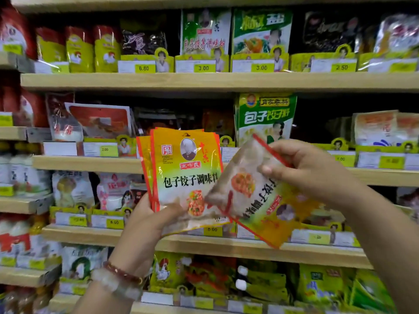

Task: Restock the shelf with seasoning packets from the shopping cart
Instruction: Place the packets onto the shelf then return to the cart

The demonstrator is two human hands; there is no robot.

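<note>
1. While you face the wooden shelf (pixel 204 81), your left hand (pixel 145 223) grips a small stack of orange-and-yellow seasoning packets (pixel 183 175) upright by the bottom edge.
2. Your right hand (pixel 313 168) pinches one more packet (pixel 254 196), tilted and upside down, its corner touching the stack.
3. Both sit near you, in front of the middle shelves.
4. Beaded bracelets (pixel 120 279) circle your left wrist.

Bare forearms; the left wrist wears a red bead bracelet (pixel 122 273) and pale bangle (pixel 115 285).
</note>
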